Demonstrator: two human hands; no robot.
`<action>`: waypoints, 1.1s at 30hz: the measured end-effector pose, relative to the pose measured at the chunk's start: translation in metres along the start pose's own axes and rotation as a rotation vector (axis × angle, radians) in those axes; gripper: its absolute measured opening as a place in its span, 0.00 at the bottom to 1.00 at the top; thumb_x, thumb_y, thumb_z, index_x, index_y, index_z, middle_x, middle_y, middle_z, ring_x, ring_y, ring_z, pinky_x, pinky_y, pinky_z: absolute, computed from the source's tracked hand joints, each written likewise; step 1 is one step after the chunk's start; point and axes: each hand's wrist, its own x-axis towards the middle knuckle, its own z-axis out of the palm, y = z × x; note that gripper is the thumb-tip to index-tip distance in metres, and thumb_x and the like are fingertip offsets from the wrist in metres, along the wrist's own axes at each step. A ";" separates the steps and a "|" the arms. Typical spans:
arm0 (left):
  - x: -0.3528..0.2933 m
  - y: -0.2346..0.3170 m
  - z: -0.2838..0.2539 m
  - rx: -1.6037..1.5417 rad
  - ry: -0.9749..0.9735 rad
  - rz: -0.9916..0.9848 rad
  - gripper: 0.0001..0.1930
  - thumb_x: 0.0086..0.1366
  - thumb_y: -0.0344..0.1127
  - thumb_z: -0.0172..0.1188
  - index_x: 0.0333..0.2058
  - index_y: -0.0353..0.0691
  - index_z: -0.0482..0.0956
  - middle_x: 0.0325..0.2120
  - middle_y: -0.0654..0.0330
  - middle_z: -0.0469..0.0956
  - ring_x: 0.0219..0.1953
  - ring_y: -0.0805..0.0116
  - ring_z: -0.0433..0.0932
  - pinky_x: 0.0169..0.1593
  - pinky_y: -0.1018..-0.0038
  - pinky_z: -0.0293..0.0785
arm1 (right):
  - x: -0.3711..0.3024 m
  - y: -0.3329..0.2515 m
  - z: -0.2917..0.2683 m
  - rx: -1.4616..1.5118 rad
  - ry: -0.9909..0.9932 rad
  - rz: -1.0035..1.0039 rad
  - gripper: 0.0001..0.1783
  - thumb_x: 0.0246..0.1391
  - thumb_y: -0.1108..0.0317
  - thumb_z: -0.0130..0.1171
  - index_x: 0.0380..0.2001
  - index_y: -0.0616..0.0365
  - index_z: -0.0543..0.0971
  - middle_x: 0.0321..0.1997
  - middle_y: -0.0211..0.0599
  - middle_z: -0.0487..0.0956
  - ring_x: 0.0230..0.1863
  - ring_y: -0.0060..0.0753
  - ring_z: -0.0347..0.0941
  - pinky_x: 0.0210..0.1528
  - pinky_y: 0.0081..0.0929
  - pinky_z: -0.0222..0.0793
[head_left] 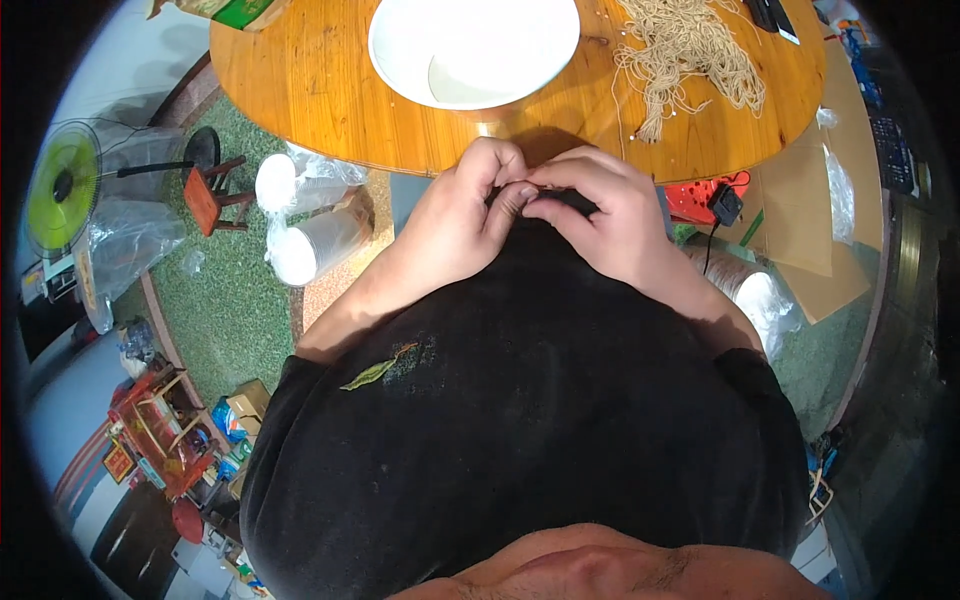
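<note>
Your two hands meet at the near edge of the table (320, 90), just in front of your black shirt (540, 430). Your left hand (475, 195) has its fingers curled and its thumb brought to your right fingertips. Your right hand (605, 205) arches over from the other side, thumb and forefinger drawn close together. Something small may be pinched where they meet, but you cover most of it, so I cannot tell whether either hand grips anything.

Beyond your hands, on the table, stands a white bowl (388, 75). To the right of it lies a loose, tangled heap of tan cord (690, 65), with one strand trailing toward the table's near edge; it lies apart from your fingers. A dark object (765, 15) sits at the far right, and a green and tan bag (240, 12) at the far left.

On your left are a green fan (65, 190), a small stool (205, 205) and plastic-wrapped white stacks (320, 245). On your right, cardboard (800, 210) lies beside a black adapter (727, 203).
</note>
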 end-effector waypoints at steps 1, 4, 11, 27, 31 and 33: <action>0.000 0.000 0.000 0.051 -0.004 0.023 0.09 0.71 0.24 0.59 0.44 0.34 0.68 0.29 0.54 0.80 0.33 0.59 0.85 0.36 0.68 0.80 | 0.001 -0.003 0.003 0.014 0.070 -0.004 0.12 0.48 0.77 0.74 0.37 0.62 0.85 0.35 0.41 0.83 0.34 0.38 0.82 0.36 0.30 0.77; -0.001 0.005 -0.001 -0.025 -0.010 -0.007 0.09 0.72 0.25 0.59 0.45 0.34 0.69 0.29 0.55 0.81 0.33 0.62 0.85 0.37 0.70 0.80 | -0.002 0.003 0.007 -0.011 0.069 -0.030 0.09 0.50 0.78 0.72 0.36 0.61 0.85 0.35 0.41 0.82 0.33 0.39 0.81 0.36 0.31 0.75; -0.005 0.001 0.001 -0.117 0.021 -0.003 0.11 0.71 0.25 0.60 0.50 0.32 0.74 0.32 0.56 0.84 0.35 0.69 0.85 0.39 0.73 0.81 | -0.003 0.000 0.009 -0.121 0.105 -0.003 0.04 0.53 0.74 0.69 0.33 0.58 0.83 0.31 0.38 0.79 0.35 0.45 0.79 0.37 0.37 0.76; 0.030 0.025 -0.057 0.760 0.339 0.580 0.26 0.53 0.32 0.77 0.50 0.37 0.79 0.53 0.51 0.79 0.55 0.50 0.77 0.58 0.59 0.72 | 0.005 0.004 0.011 0.221 0.330 0.080 0.04 0.57 0.80 0.65 0.33 0.64 0.80 0.34 0.31 0.78 0.33 0.19 0.73 0.38 0.19 0.69; 0.051 0.027 -0.068 0.803 0.136 0.485 0.22 0.55 0.33 0.74 0.50 0.41 0.83 0.41 0.54 0.83 0.46 0.53 0.82 0.51 0.61 0.77 | 0.018 0.009 0.022 0.365 0.433 0.093 0.05 0.56 0.76 0.68 0.34 0.64 0.81 0.36 0.32 0.81 0.38 0.19 0.77 0.42 0.20 0.74; 0.055 0.031 -0.064 0.771 0.074 0.443 0.19 0.56 0.34 0.72 0.47 0.41 0.84 0.34 0.54 0.84 0.39 0.53 0.84 0.46 0.61 0.79 | 0.024 0.015 0.027 0.407 0.458 0.059 0.06 0.57 0.75 0.69 0.35 0.65 0.81 0.38 0.33 0.81 0.40 0.20 0.78 0.44 0.20 0.75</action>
